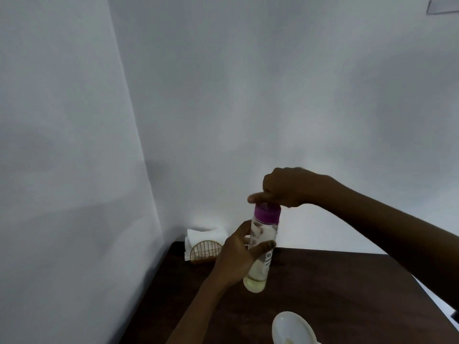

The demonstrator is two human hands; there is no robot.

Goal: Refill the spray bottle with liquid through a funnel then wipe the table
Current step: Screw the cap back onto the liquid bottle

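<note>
Gripping the bottle [260, 252] (held clear above the table [323, 294]), the left hand [238, 256] wraps its body; the right hand [283, 187] pinches the purple cap [267, 214].

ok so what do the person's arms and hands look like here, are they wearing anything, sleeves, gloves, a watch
Both forearms are bare as far as the frame shows: no sleeves, no gloves. The left hand and right hand show no rings, watch or bracelet that can be made out. One left fingertip looks dark, perhaps polish, but the picture is too blurred to tell.
</note>
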